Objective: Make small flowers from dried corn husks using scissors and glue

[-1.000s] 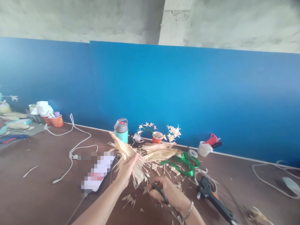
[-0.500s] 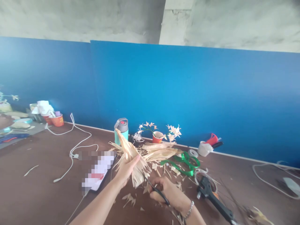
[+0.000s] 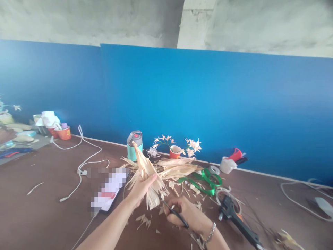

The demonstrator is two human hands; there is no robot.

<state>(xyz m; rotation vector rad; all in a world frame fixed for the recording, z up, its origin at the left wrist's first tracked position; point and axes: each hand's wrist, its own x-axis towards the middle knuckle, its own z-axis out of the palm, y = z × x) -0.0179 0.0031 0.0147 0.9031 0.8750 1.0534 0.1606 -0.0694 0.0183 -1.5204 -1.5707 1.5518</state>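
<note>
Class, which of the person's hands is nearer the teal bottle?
Left. The left hand holds a husk just in front of the bottle; the right hand, gripping scissors, is farther toward the camera.

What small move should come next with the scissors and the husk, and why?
Probably ease the scissors in the right hand slightly forward, into the frayed lower edge of the husk. The left hand holds the husk upright and lifted off the table, and the blade tips point at its fringe from just beside it.
</note>
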